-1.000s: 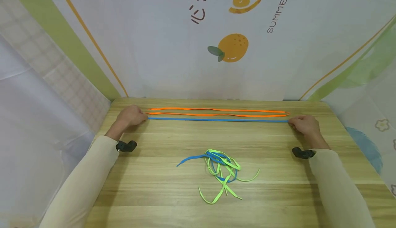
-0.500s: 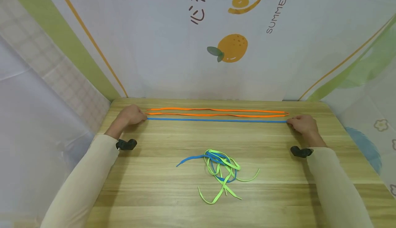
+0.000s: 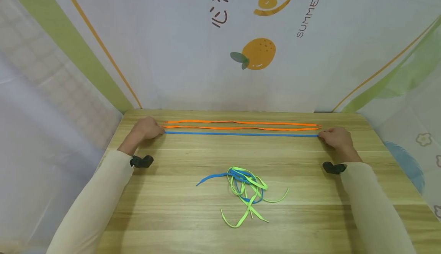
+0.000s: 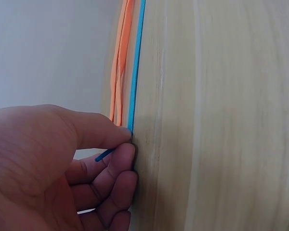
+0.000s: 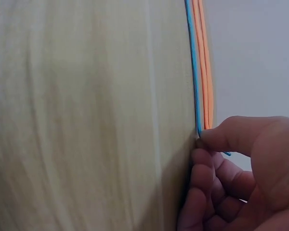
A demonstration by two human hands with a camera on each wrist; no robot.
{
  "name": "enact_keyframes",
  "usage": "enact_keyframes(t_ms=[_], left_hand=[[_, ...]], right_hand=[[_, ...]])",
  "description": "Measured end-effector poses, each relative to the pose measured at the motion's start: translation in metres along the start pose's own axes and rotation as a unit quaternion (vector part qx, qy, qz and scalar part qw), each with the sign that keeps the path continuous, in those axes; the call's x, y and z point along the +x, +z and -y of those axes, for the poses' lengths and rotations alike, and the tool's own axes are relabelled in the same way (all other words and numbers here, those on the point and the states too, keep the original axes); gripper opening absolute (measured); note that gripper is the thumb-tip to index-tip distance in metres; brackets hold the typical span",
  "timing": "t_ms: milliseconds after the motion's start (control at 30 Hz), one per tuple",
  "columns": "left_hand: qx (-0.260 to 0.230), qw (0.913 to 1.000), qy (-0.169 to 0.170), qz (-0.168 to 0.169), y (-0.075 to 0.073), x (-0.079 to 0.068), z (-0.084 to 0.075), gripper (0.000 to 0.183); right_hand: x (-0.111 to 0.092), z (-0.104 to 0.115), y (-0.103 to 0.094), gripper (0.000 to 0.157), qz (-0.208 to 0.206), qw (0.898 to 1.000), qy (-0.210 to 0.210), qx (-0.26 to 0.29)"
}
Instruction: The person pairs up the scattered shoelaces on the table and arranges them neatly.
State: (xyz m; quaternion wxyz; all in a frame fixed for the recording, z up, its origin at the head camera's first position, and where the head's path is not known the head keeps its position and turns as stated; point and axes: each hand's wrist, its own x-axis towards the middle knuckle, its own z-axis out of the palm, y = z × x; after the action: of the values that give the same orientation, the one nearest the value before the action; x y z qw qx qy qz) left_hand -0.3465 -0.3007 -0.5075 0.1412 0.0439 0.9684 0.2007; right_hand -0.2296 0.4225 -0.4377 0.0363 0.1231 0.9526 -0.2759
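A blue shoelace [image 3: 241, 134] stretches straight across the far part of the wooden table. My left hand [image 3: 147, 128] pinches its left end between thumb and forefinger; in the left wrist view the tip of the blue lace [image 4: 104, 155] pokes out past the fingers. At the other end my right hand [image 3: 337, 137] pinches the lace, and a short bit of it shows beyond the thumb in the right wrist view. Just behind lie two orange shoelaces [image 3: 220, 122], roughly parallel to the blue one, their right ends close together.
Nearer the front, a loose tangle of lime-green laces [image 3: 249, 208] and another blue lace [image 3: 213, 176] lies on the wooden table [image 3: 172, 215]. A white curtain [image 3: 186, 54] printed with oranges hangs behind the far table edge, with more cloth at both sides.
My right hand has shifted slightly left with its end of the blue lace. The left hand stays nearly in place; the orange laces and the tangle lie as before.
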Motion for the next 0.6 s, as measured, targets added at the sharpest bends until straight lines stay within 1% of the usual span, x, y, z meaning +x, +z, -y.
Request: enact_keyframes(t_ms=[300, 467, 600], left_hand=[[-0.004, 1.0000, 0.000, -0.001, 0.003, 0.000, -0.001, 0.043], [-0.012, 0.9999, 0.006, 0.002, 0.004, -0.003, -0.006, 0.043], [-0.017, 0.9998, 0.011, -0.004, 0.004, -0.007, -0.011, 0.042]], right_hand=[[0.002, 0.000, 0.004, 0.035, -0.016, 0.999, -0.031, -0.024], [0.002, -0.002, 0.005, 0.037, -0.009, 1.000, -0.023, -0.014], [0.003, -0.003, 0.006, 0.040, -0.007, 1.000, -0.021, -0.007]])
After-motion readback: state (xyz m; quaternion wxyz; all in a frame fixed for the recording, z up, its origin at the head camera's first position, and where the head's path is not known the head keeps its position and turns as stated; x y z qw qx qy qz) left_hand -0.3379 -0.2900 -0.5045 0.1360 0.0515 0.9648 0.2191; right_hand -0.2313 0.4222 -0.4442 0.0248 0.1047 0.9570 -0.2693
